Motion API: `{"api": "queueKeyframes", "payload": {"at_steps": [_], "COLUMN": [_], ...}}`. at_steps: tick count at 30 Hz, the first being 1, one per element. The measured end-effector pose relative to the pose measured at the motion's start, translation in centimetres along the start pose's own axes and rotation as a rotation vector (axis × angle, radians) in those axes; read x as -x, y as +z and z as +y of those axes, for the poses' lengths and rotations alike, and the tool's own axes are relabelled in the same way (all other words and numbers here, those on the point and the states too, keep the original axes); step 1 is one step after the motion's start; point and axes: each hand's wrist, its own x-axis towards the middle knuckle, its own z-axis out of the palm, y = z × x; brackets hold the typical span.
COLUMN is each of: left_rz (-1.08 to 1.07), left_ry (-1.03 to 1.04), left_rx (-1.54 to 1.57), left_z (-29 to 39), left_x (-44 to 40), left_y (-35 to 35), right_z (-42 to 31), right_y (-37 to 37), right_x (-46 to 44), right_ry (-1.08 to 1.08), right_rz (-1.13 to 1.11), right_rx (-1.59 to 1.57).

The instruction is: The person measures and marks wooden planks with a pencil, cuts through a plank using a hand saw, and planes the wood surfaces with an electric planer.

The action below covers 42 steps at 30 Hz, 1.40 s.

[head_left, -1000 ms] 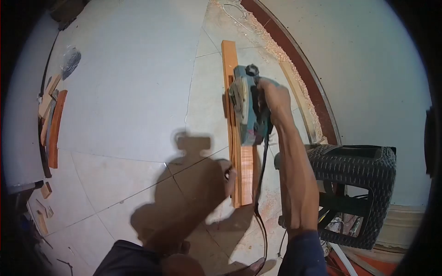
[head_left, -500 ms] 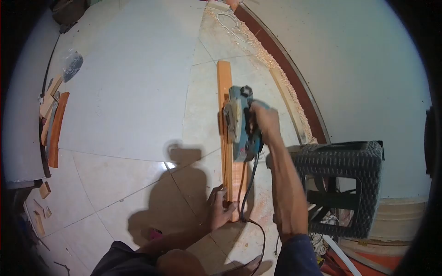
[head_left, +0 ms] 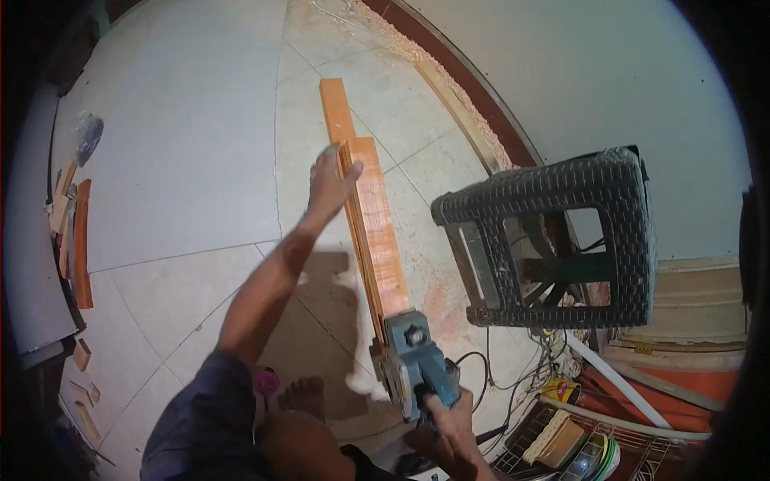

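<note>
I judge work unfinished: right hand (head_left: pixel 451 418) wrapped round planer (head_left: pixel 421 365) on board (head_left: pixel 378 228), five o'clock; left hand (head_left: pixel 329 191) clasping board, eleven.

A dark, woven-textured stool (head_left: pixel 553 186) stands on the tiled floor (head_left: pixel 160 313) to the right. Beyond it, wood shavings (head_left: pixel 405 46) line a red-brown skirting (head_left: pixel 473 80), with a pale strip of wood (head_left: pixel 455 111) alongside. At the lower right, a wire rack (head_left: pixel 520 457) holds a green cable coil (head_left: pixel 611 458), near a white strip (head_left: pixel 618 381). Far left, a clear plastic bag (head_left: pixel 90 138) lies near a reddish-brown offcut (head_left: pixel 82 244).
</note>
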Motion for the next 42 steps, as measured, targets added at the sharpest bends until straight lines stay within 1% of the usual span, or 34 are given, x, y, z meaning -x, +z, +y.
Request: {"api": "queueKeyframes", "payload": {"at_steps": [1, 2, 3, 4, 6, 7, 9, 10, 12, 13, 15, 16, 17, 19, 21, 22, 23, 24, 26, 27, 28, 30, 31, 32, 34, 36, 38, 39, 40, 42], "left_rz": [-0.013, -0.069, -0.124, -0.126, -0.305, -0.308, -0.401, -0.392, -0.377, -0.371, -0.434, -0.420, -0.448, -0.519, -0.492, -0.479, -0.445, -0.432, -0.361, -0.341, -0.337, -0.165, -0.142, -0.141, 0.007, -0.004, -0.058, -0.038, -0.044, -0.082], "left_ry": [-0.006, -0.014, -0.018, -0.013, -0.159, -0.161, -0.224, -0.231, -0.204, -0.210, -0.169, -0.178, -0.216, -0.260, -0.245, -0.236, -0.253, -0.257, -0.163, -0.250, -0.249, -0.259, -0.275, -0.277, -0.336, -0.331, -0.321, -0.390, -0.382, -0.312], "left_rx": [0.001, 0.063, 0.125, 0.126, 0.162, 0.153, 0.157, 0.151, 0.166, 0.168, 0.258, 0.264, 0.371, 0.545, 0.561, 0.576, 0.668, 0.667, 0.471, 0.698, 0.693, 0.953, 1.015, 1.010, 1.147, 1.180, 1.128, 1.130, 1.132, 1.142], "left_z": [-0.5, -1.5, -2.3, -2.8, -4.0, -3.9, -3.1, -2.9, -2.5, -2.5, -3.0, -3.4, -4.1, -6.2, -6.0, -5.6, -5.2, -5.5, -6.3, -6.7, -7.1, -7.7, -8.1, -8.5, -8.8, -9.6, -9.4, -9.0, -9.2, -9.8], "left_x": [-1.3, -2.8, -3.9, -4.4, -5.2, -5.4, -5.8, -6.1, -6.5, -6.6, -6.8, -6.8, -6.9, -7.3, -6.9, -6.0, -5.3, -4.7, -3.7, -3.0, -2.3, -0.4, 0.7, 1.5, 3.7, 4.3, 4.4, 4.1, 3.9, 4.3], "left_y": [0.7, 1.3, 1.7, 1.9, 2.0, 1.7, 0.2, -0.4, -1.1, -1.2, -1.5, -1.4, -0.8, 0.0, -0.6, -0.9, -1.1, -1.4, -1.3, -0.8, 0.1, 1.6, 2.2, 2.5, 3.2, 2.8, 1.7, 1.4, 1.3, 1.6], "right_z": [1.9, 3.7, 4.1, 3.7, 2.8, 1.4, -5.7, -6.7, -7.8, -8.7, -11.1, -13.6, -16.1, -18.9, -21.7, -24.6, -27.3, -28.5, -31.1, -32.8, -34.1, -36.6, -37.9, -39.2, -39.1, -39.0, -37.0, -35.5, -33.9, -28.5], "right_y": [-0.4, -0.7, -0.7, -0.6, 0.1, 0.6, 1.3, 1.6, 2.0, 2.4, 3.2, 3.6, 4.1, 5.4, 6.6, 7.0, 7.4, 8.2, 9.1, 9.6, 10.0, 10.9, 11.5, 12.1, 12.1, 11.9, 11.2, 10.6, 9.9, 8.3], "right_x": [1.0, 1.4, 1.2, 1.1, 0.2, -0.2, -1.2, -2.6, -5.5, -7.0, -10.0, -11.0, -12.0, -15.9, -20.3, -20.5, -20.7, -22.7, -25.6, -26.7, -28.0, -30.7, -31.8, -32.6, -32.8, -32.0, -30.0, -28.5, -26.9, -24.4], "right_ry": [0.014, -0.105, -0.167, -0.228, -0.146, -0.117, 0.000, -0.003, -0.118, -0.120, -0.203, -0.200, -0.199, -0.289, -0.376, -0.358, -0.342, -0.366, -0.398, -0.408, -0.411, -0.528, -0.529, -0.544, -0.544, -0.522, -0.504, -0.485, -0.472, -0.432], "right_rz": [0.002, 0.013, 0.019, 0.029, 0.048, 0.051, 0.095, 0.082, 0.020, 0.016, 0.018, 0.020, 0.021, 0.040, 0.111, 0.042, -0.027, -0.015, 0.008, 0.013, 0.009, 0.017, 0.012, 0.003, 0.001, -0.072, -0.083, -0.088, -0.090, -0.029], "right_rx": [0.000, 0.123, 0.182, 0.240, 0.311, 0.332, 0.025, 0.029, 0.004, 0.012, -0.038, -0.027, -0.016, 0.014, 0.103, 0.064, 0.022, 0.001, 0.002, 0.025, 0.022, 0.019, 0.017, -0.005, -0.028, -0.102, -0.095, -0.068, -0.044, 0.084]}}
